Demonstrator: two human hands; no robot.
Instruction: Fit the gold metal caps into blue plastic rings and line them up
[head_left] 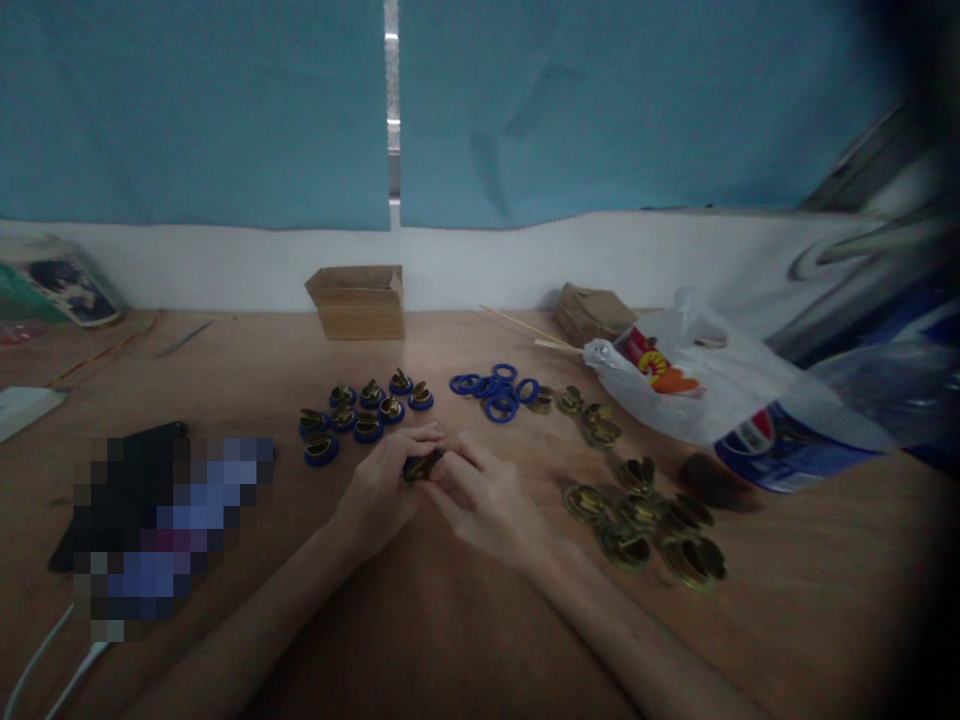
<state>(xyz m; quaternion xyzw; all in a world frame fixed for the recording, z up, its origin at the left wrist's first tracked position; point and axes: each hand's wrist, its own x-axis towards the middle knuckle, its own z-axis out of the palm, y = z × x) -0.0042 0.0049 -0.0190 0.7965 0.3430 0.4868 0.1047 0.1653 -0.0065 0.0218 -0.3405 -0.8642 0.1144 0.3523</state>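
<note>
Both my left hand [386,490] and my right hand [487,500] are closed around one small brass-coloured round metal fitting [421,466] over the table. A dark blue edge shows at its left side; the fingers hide much of the rest. Beyond my left hand stand several brass fittings with blue rings [343,416] around their bases. Loose blue rings [501,405] lie in a heap past my right hand. To the right are several brass fittings without blue rings [637,510], in a loose cluster, with a few more farther back.
An open cardboard box [361,305] and a brown carton [592,312] stand near the wall. A white plastic bag [675,350] and a Pepsi bottle [795,445] lie at right. Two phone-like devices, partly pixelated, lie at left: a black one [142,450] and a lit one [202,520] with white cables.
</note>
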